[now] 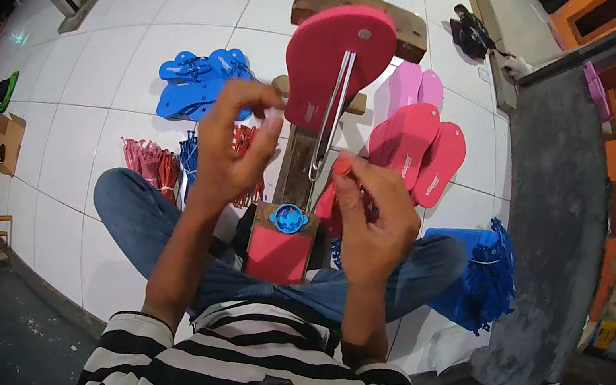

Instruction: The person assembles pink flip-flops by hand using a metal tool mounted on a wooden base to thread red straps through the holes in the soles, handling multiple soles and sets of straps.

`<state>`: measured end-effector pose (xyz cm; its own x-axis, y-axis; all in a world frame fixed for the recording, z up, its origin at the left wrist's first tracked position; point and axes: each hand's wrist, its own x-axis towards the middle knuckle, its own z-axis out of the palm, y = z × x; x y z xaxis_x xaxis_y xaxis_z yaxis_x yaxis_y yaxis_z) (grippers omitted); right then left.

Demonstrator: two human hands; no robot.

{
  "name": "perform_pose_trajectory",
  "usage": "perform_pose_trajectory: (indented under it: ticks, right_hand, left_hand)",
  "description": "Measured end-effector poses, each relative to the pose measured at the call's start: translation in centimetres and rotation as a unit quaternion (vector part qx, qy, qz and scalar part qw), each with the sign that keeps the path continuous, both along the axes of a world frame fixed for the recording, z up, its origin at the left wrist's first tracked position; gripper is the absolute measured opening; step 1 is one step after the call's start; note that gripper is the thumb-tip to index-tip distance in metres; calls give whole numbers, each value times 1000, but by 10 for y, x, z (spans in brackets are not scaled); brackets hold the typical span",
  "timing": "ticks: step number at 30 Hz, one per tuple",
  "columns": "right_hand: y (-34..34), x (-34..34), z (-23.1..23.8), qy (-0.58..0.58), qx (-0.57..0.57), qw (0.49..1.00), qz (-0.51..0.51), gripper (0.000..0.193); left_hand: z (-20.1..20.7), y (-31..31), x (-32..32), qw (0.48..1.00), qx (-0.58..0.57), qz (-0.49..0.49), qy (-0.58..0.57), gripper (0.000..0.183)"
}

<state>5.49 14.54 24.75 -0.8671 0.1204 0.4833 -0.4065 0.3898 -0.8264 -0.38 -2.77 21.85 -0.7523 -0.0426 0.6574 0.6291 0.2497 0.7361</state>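
A red flip-flop sole [341, 61] stands in front of me with a long metal prong tool [330, 115] against its face, running up to a hole near the toe end. My left hand [236, 137] is raised to the left of the sole, thumb and forefinger curved with a small gap between them and nothing visible held. On the right, my right hand [377, 215] pinches a small orange-red piece [342, 167] beside the tool's lower end. Below, between my legs, a wooden stand [297, 167] carries a blue round plastic dish [288, 219] and a red pad [278, 255].
Blue flip-flops [204, 83] and bundles of pink and red straps [152, 161] lie at the left. Red soles [404, 143] and pink soles [404, 87] rest on the right. Blue straps [492, 278] are heaped by my right knee. A wooden block [410, 31] sits behind the sole.
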Motion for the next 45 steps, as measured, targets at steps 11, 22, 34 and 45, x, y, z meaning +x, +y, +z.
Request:
perform_pose_trajectory:
  ticks: [11,22,34,45]
  right_hand:
    - [-16,-10,24,108,300,940,-119,25]
    - [3,-60,9,31,-118,989,81,35]
    - [-12,52,-16,-14,-211,973,92,33]
    - [-12,96,-34,-99,106,989,-21,20]
  left_hand:
    - [72,16,-81,948,-278,28,150,33]
    - [51,28,-20,990,28,-105,-87,21]
    - [28,32,116,982,49,-72,-169,17]
    - [19,24,109,977,-13,-66,-205,24]
